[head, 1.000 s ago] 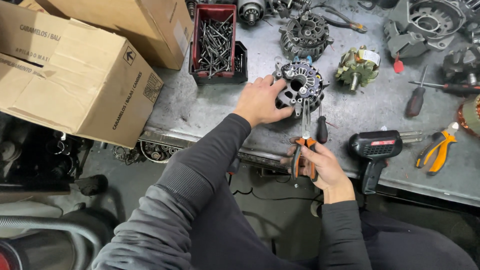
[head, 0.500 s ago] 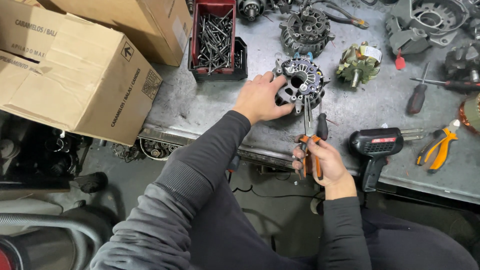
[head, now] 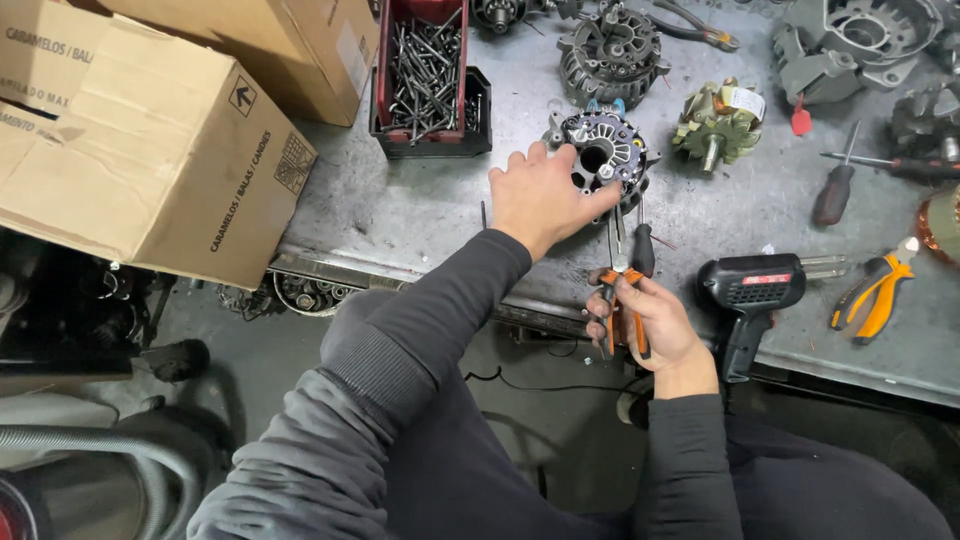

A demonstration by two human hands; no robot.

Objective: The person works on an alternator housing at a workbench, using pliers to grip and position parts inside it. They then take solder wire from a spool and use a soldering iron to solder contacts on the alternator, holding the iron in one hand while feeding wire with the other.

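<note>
My left hand [head: 541,196] rests on the left side of a round metal alternator part [head: 607,152] on the grey workbench [head: 420,210], holding it in place. My right hand [head: 650,322] grips orange-handled needle-nose pliers [head: 617,290] at the bench's front edge. The plier tips point up toward the alternator part. A black-handled screwdriver [head: 643,245] lies just beside the pliers.
Red bin of long bolts [head: 425,75] at back left. Cardboard boxes [head: 150,150] at far left. A black soldering gun [head: 752,295], orange pliers [head: 872,295], a screwdriver [head: 835,190], a rotor [head: 718,125] and alternator housings [head: 612,55] lie to the right and behind.
My right hand with the pliers has shifted slightly up toward the alternator part. The left hand stays on the part.
</note>
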